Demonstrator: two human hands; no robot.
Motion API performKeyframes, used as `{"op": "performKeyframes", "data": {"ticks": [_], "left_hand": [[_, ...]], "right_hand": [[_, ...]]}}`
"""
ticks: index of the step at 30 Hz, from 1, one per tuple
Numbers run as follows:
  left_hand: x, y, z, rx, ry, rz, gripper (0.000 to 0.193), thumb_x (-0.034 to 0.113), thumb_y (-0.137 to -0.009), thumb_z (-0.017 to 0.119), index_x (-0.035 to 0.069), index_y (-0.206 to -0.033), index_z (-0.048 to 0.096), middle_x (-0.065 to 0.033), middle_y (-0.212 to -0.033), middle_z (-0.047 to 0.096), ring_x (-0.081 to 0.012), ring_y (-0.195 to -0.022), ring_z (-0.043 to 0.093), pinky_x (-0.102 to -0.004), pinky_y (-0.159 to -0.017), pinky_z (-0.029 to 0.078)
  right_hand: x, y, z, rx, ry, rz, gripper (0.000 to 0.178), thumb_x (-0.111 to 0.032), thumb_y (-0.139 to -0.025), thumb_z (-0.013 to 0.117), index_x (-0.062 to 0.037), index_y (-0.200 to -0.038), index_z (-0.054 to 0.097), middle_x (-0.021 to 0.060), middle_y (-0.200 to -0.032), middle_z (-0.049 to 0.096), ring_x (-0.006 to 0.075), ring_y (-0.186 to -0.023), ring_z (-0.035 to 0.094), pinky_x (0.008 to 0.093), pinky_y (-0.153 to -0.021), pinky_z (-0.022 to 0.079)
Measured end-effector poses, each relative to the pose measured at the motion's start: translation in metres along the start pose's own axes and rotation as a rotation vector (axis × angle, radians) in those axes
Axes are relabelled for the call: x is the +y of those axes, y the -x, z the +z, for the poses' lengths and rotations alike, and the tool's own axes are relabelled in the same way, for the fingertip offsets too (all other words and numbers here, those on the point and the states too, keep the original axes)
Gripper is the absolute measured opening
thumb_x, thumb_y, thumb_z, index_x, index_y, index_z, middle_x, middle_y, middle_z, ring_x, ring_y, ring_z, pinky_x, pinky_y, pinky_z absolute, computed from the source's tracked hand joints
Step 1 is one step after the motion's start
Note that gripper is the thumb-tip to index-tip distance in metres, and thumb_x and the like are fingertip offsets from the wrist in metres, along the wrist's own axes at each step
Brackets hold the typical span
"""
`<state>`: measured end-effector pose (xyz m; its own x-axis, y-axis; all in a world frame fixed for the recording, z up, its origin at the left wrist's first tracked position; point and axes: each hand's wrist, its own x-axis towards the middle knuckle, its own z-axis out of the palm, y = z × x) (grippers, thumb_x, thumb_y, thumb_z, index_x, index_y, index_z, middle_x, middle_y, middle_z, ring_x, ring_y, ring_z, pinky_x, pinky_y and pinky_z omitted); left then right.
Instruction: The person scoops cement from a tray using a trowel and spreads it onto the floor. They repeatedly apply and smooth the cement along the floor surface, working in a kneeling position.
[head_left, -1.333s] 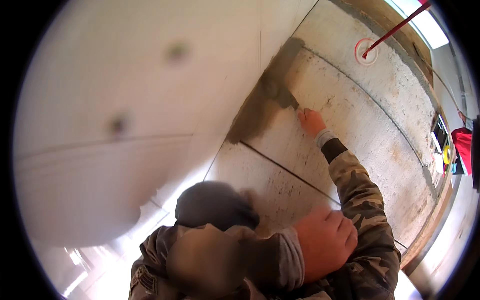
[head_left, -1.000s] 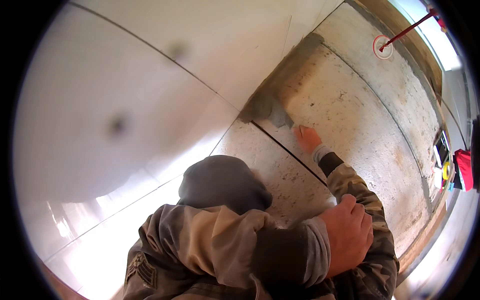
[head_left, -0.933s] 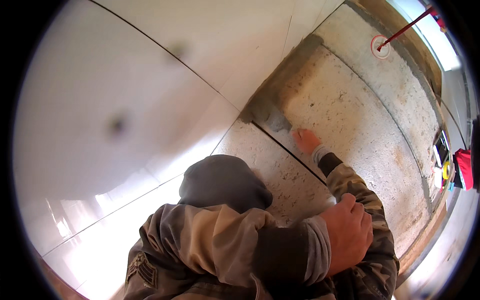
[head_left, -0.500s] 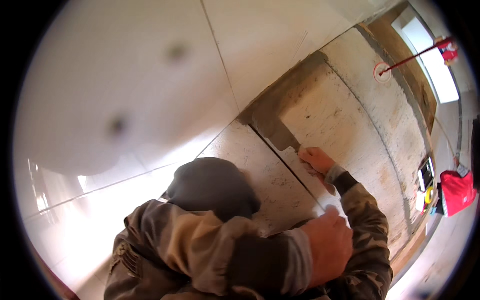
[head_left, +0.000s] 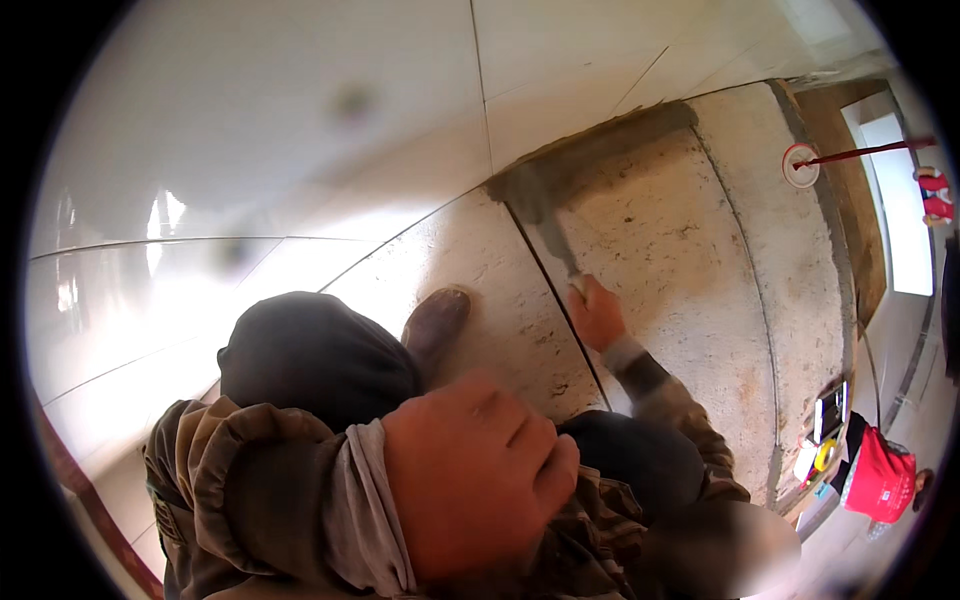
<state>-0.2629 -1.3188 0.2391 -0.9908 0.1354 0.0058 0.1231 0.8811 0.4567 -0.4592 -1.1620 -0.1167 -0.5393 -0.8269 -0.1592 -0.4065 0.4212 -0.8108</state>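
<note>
over slabs, right fingers clasp a scraper, long axis blade-first up-left; left fingers half-curled, hold unclear.

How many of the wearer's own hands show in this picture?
2: the left hand, large in the foreground at lower centre; the right hand, farther off, gripping a trowel. Neither is wholly hidden.

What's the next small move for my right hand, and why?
Probably sweep the flat-bladed tool lightly along the dark strip beside the pale tiles: your right hand has it in its grip, and its blurred far end seems to lie over the strip's end near the dark joint.
</note>
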Motion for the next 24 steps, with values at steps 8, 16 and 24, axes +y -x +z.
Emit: {"op": "performKeyframes", "data": {"ticks": [8, 16, 24], "left_hand": [[0.007, -0.006, 0.008, 0.025, -0.051, -0.055, 0.029, 0.018, -0.074, 0.068, 0.012, -0.102, 0.073, -0.0033, -0.081, 0.063, -0.019, -0.076, 0.065, -0.0344, -0.082, 0.053], [0.008, -0.006, 0.0, -0.053, -0.052, -0.142, 0.034, 0.018, -0.073, 0.067, 0.008, -0.106, 0.071, -0.0064, -0.085, 0.064, -0.0192, -0.076, 0.063, -0.0336, -0.076, 0.052], [0.018, -0.005, 0.008, -0.102, -0.086, -0.06, 0.039, 0.019, -0.074, 0.071, 0.007, -0.112, 0.07, -0.0077, -0.087, 0.063, -0.0199, -0.076, 0.062, -0.0334, -0.076, 0.052]], "right_hand": [[0.007, -0.016, -0.012, -0.228, -0.183, 0.072, 0.033, -0.03, -0.102, 0.057, 0.0032, -0.1, 0.058, 0.0223, -0.079, 0.064, 0.0383, -0.069, 0.064, 0.0464, -0.059, 0.048], [0.001, 0.017, 0.01, -0.145, 0.281, -0.255, 0.03, -0.031, -0.102, 0.057, -0.0032, -0.112, 0.06, 0.019, -0.088, 0.067, 0.0383, -0.073, 0.066, 0.0462, -0.063, 0.055], [0.007, -0.027, 0.022, -0.02, 0.398, -0.132, 0.03, -0.031, -0.103, 0.056, -0.0033, -0.113, 0.06, 0.0182, -0.085, 0.067, 0.0366, -0.069, 0.066, 0.0465, -0.06, 0.054]]}}
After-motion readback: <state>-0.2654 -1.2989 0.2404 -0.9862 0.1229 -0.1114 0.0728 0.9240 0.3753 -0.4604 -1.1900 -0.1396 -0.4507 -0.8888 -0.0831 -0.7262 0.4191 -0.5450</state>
